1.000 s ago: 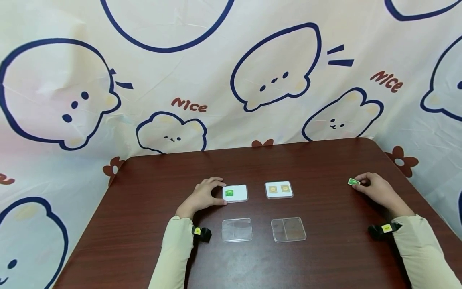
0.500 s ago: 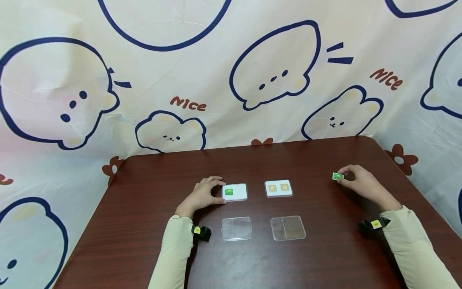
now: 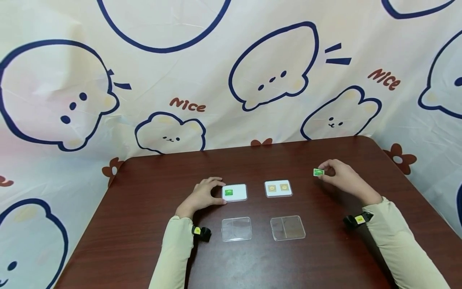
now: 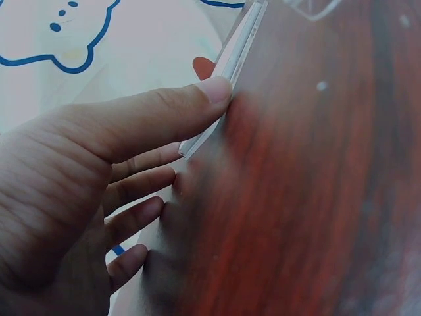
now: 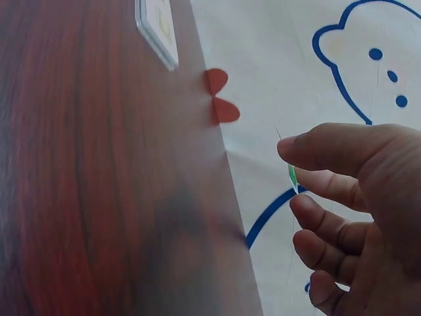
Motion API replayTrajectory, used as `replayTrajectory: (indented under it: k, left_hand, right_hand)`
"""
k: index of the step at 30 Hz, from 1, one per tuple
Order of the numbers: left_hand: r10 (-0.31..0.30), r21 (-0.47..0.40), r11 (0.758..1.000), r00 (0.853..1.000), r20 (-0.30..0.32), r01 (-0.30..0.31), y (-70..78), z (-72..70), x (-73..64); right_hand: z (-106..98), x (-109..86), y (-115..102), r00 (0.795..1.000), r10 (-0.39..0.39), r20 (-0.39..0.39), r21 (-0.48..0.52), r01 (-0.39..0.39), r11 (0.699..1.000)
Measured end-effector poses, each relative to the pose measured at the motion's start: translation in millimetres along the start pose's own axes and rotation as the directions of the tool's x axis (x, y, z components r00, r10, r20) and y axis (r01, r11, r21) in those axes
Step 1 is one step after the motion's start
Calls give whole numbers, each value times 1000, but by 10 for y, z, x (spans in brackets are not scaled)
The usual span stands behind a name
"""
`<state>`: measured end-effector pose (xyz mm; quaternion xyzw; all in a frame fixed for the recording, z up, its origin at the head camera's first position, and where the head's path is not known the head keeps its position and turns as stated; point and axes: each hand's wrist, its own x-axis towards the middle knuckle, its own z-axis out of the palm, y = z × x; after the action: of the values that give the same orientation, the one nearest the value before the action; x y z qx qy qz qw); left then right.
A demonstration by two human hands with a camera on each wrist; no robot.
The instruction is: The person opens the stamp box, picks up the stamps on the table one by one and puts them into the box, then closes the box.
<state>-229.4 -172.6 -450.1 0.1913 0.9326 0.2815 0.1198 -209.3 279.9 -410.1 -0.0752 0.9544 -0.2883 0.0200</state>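
My left hand (image 3: pixel 202 196) holds a flat clear case (image 3: pixel 239 193) with a white inside by its left end, thumb on the near edge and forefinger on the far one. A green stamp (image 3: pixel 229 192) lies in the left half of that case. In the left wrist view the case (image 4: pixel 240 49) shows edge-on beyond the thumb. My right hand (image 3: pixel 343 176) pinches a second green stamp (image 3: pixel 318 172) with a white border between thumb and forefinger, above the table's far right. The right wrist view shows this stamp (image 5: pixel 293 176) nearly edge-on, mostly hidden by the fingers.
Right of the held case lies another white-backed case (image 3: pixel 278 194) with two yellowish stamps. Nearer me are two clear plastic lids (image 3: pixel 236 237) (image 3: pixel 295 237), side by side on the brown table (image 3: pixel 144 241). A printed cloth (image 3: pixel 216 80) hangs behind the table.
My right hand has moved left across the table's far side, carrying the green stamp toward the cases. The left hand stays on its case.
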Motion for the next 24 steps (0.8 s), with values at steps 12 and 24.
replayTrajectory:
  k: [12,24]
  left_hand:
    - [-6,3,1000,1000,1,6,-10,6,-14]
    - [-13,12,1000,1000,-9,13,35,3,-13]
  right_hand:
    - [177,185,-450,995,-94,17,14,94,995]
    - [521,376,-1025,979,-188,74,22,187,982]
